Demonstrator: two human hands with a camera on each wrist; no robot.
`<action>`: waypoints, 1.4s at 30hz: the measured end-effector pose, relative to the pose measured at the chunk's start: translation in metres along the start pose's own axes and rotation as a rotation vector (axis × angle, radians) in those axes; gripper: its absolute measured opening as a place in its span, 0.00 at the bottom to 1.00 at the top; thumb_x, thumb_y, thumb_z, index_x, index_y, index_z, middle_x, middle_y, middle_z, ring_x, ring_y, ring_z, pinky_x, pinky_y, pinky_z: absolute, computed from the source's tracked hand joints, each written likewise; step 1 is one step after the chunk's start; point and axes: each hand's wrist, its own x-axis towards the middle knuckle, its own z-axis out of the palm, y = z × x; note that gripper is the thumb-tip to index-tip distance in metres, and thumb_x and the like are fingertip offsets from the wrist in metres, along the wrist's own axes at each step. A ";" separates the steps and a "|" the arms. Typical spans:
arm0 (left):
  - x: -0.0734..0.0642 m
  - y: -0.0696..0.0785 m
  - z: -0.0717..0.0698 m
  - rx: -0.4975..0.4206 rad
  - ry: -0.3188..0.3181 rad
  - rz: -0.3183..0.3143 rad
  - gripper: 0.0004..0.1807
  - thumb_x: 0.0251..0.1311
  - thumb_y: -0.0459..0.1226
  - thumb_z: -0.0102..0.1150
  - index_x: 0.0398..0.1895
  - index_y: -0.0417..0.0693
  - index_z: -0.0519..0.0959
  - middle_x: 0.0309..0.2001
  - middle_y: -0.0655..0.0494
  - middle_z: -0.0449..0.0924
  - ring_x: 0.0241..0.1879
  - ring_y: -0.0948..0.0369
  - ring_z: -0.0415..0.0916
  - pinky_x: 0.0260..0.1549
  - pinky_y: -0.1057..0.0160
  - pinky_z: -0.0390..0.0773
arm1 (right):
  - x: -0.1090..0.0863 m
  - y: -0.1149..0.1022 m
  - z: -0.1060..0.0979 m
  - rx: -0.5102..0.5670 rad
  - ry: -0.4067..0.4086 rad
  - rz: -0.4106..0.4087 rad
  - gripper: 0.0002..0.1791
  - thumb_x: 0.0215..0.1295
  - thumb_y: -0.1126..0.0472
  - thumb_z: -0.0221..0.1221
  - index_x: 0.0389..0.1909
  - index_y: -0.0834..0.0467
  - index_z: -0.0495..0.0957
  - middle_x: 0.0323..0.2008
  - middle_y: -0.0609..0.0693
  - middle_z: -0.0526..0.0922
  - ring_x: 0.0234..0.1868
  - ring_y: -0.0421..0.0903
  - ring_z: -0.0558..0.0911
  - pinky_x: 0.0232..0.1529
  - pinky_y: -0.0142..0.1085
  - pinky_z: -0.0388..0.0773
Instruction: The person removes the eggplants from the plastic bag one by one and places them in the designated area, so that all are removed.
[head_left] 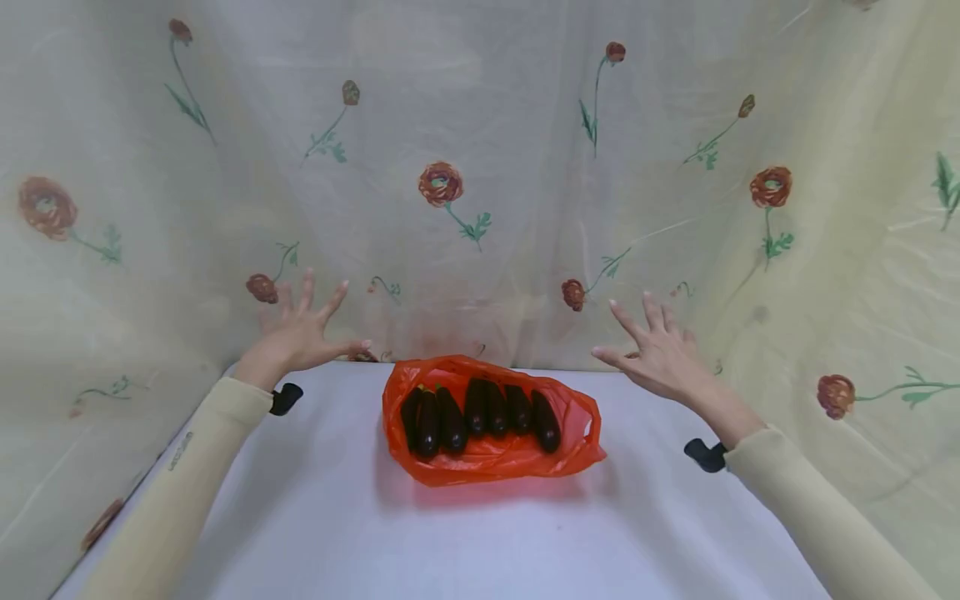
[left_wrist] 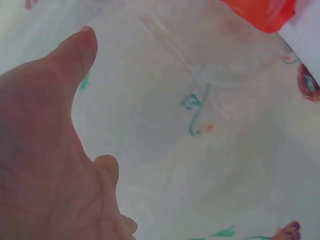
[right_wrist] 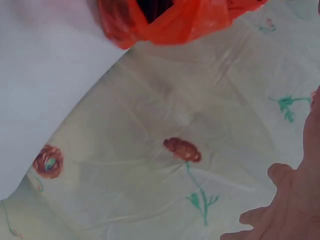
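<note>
An opened red plastic bag (head_left: 495, 467) lies on the white table, with several dark purple eggplants (head_left: 427, 425) side by side in it. To the left of the bag, my left hand (head_left: 296, 337) is raised with its fingers spread, holding nothing. My right hand (head_left: 663, 354) is held up in the same way on the bag's right side, fingers apart and nothing in them. In the left wrist view, the thumb and palm of the left hand (left_wrist: 45, 145) show, with a corner of the red bag (left_wrist: 267, 12) at the top. The right wrist view has the red bag (right_wrist: 175, 25) at its top edge.
A pale curtain (head_left: 517, 108) printed with flowers hangs behind the white table (head_left: 480, 550) and along both sides. Black wrist devices (head_left: 285, 399) sit at the cuffs of both light sleeves.
</note>
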 end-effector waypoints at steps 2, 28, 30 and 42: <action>-0.006 0.006 -0.002 0.032 0.036 0.022 0.58 0.50 0.76 0.43 0.77 0.64 0.34 0.74 0.39 0.14 0.70 0.28 0.19 0.57 0.20 0.38 | -0.004 -0.008 -0.002 -0.008 0.003 -0.019 0.49 0.59 0.24 0.45 0.77 0.39 0.40 0.77 0.61 0.31 0.74 0.70 0.33 0.62 0.75 0.40; -0.077 0.056 0.037 0.002 0.121 0.152 0.53 0.50 0.73 0.49 0.76 0.74 0.38 0.77 0.41 0.34 0.72 0.31 0.39 0.59 0.24 0.49 | -0.074 -0.078 0.031 0.093 0.084 -0.243 0.48 0.54 0.25 0.55 0.74 0.35 0.52 0.75 0.58 0.52 0.70 0.68 0.58 0.53 0.69 0.68; -0.080 0.057 0.040 0.000 0.117 0.151 0.53 0.50 0.73 0.49 0.76 0.74 0.38 0.77 0.41 0.35 0.72 0.31 0.40 0.59 0.24 0.51 | -0.076 -0.077 0.032 0.096 0.095 -0.244 0.48 0.53 0.26 0.56 0.74 0.36 0.53 0.75 0.58 0.53 0.70 0.67 0.59 0.53 0.69 0.69; -0.102 0.081 0.055 -0.018 0.041 0.155 0.55 0.47 0.74 0.51 0.76 0.73 0.41 0.73 0.33 0.51 0.63 0.27 0.60 0.52 0.31 0.69 | -0.098 -0.084 0.040 0.228 0.104 -0.212 0.43 0.56 0.30 0.57 0.73 0.35 0.57 0.70 0.55 0.63 0.65 0.60 0.69 0.49 0.61 0.77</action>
